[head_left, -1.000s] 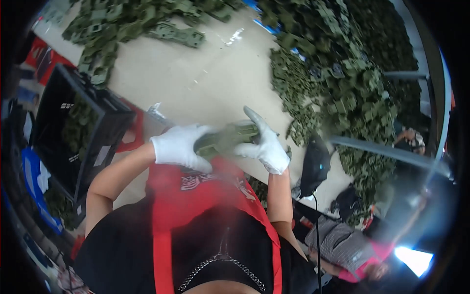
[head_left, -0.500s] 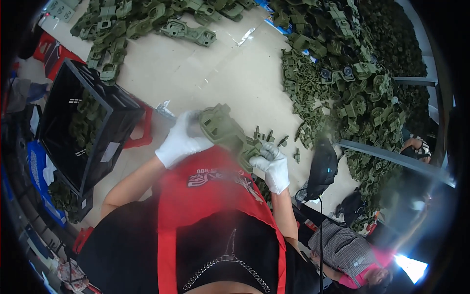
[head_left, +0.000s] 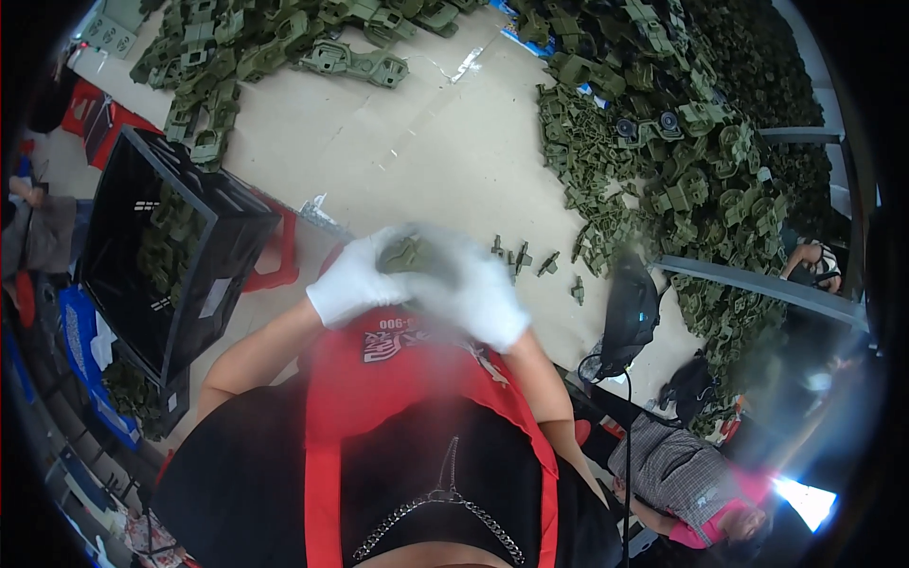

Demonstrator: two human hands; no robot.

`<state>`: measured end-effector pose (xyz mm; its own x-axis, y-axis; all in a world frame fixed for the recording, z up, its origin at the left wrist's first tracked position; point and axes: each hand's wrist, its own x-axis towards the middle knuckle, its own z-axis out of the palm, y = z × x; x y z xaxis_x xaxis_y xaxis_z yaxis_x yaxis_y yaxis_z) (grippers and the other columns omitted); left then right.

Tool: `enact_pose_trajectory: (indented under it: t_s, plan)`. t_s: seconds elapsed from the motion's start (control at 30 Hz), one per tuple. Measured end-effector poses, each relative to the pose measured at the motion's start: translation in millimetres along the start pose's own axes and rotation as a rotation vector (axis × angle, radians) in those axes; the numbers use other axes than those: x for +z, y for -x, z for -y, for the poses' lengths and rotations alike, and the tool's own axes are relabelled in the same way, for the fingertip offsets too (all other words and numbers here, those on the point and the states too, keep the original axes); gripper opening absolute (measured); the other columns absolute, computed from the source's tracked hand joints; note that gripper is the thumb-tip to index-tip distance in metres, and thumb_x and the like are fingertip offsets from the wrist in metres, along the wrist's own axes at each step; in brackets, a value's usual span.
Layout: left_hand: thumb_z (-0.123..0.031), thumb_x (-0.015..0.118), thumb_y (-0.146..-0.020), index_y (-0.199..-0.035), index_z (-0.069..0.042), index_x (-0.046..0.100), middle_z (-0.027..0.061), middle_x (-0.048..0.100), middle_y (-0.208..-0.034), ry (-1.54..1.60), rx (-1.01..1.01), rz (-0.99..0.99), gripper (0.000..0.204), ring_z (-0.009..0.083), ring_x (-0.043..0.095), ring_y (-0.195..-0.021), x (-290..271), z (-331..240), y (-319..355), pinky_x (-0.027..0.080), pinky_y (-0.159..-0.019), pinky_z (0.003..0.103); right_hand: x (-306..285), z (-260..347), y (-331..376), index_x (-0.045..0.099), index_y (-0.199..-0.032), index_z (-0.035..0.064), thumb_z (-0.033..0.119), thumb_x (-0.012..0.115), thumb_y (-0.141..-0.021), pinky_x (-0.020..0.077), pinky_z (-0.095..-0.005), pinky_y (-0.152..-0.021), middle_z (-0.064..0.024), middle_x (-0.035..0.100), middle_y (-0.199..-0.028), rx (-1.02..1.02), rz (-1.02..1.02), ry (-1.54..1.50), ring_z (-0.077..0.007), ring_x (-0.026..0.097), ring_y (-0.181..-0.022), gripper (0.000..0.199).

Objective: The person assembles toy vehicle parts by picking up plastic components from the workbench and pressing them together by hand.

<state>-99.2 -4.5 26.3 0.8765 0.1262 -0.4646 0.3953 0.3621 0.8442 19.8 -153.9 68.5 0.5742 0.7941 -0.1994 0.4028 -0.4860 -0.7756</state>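
Both my hands wear white gloves and are close together in front of my red apron (head_left: 417,374). My left hand (head_left: 355,284) is closed round a green plastic toy vehicle body (head_left: 407,254), seen only in part between the gloves. Over the right side of that body lies my right hand (head_left: 478,298), closed on it, its fingers smeared by motion. Several small green plastic parts (head_left: 523,257) lie on the table (head_left: 417,156) just beyond my right hand.
Heaped green parts (head_left: 682,180) cover the table's right side; more vehicle bodies (head_left: 355,64) are at the back left. A black crate (head_left: 213,284) holding green parts stands at left. A black corded object (head_left: 630,317) is at right, near another person (head_left: 682,473).
My right hand has moved up and left, closer to my left hand. The green vehicle body has turned and is now mostly hidden by the gloves.
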Motion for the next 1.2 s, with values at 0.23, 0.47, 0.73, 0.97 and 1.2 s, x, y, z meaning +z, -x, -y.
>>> enact_pose_trajectory:
  t_s: [0.23, 0.47, 0.73, 0.97, 1.2]
  plan:
    - [-0.017, 0.073, -0.077, -0.137, 0.005, 0.041, 0.0121, 0.057, -0.126, -0.144, 0.005, -0.003, 0.071, 0.0158, 0.055, -0.112, -7, -3, 11, 0.043, -0.098, 0.029, 9, -12, -4, 0.051, -0.128, -0.0001, 0.024, 0.066, -0.084, 0.0488, -0.0379, -0.092, -0.0205, 0.062, -0.117, 0.029, 0.177, -0.388, -0.0298, 0.063, -0.106, 0.052]
    - [-0.02, 0.077, -0.076, -0.132, 0.003, 0.047, 0.0178, 0.064, -0.115, -0.642, 0.103, -0.044, 0.068, 0.021, 0.063, -0.104, 0, -15, 9, 0.048, -0.09, 0.032, 15, -30, -1, 0.056, -0.124, -0.0043, 0.015, 0.07, -0.079, 0.0497, -0.0297, -0.09, -0.016, 0.066, -0.115, 0.278, 0.268, -0.565, -0.0205, 0.064, -0.103, 0.05]
    - [-0.021, 0.076, -0.073, -0.12, 0.001, 0.056, 0.0148, 0.065, -0.111, -0.518, 0.09, 0.042, 0.056, 0.0229, 0.064, -0.097, 3, -2, -16, 0.049, -0.088, 0.032, 7, -32, 0, 0.062, -0.115, -0.0044, 0.016, 0.073, -0.074, 0.0507, -0.0302, -0.086, -0.0183, 0.068, -0.107, 0.447, 0.156, -0.657, -0.0208, 0.066, -0.098, 0.047]
    - [-0.012, 0.074, -0.066, -0.123, 0.001, 0.054, 0.017, 0.06, -0.115, -0.747, 0.422, 0.095, 0.062, 0.0299, 0.06, -0.106, 36, -25, -16, 0.048, -0.092, 0.038, -2, -39, 30, 0.058, -0.113, 0.0005, 0.041, 0.08, -0.06, 0.0517, -0.0425, -0.08, -0.0221, 0.065, -0.098, -0.016, 0.044, 0.177, -0.0372, 0.065, -0.088, 0.07]
    - [-0.015, 0.073, -0.07, -0.127, -0.003, 0.051, 0.0204, 0.059, -0.113, -0.963, 0.453, 0.458, 0.062, 0.0372, 0.06, -0.102, 89, -25, -94, 0.049, -0.09, 0.04, -24, -70, 60, 0.064, -0.097, 0.0017, 0.041, 0.078, -0.063, 0.0527, -0.044, -0.077, -0.0221, 0.067, -0.09, 0.355, -0.217, 0.068, -0.0378, 0.065, -0.087, 0.054]
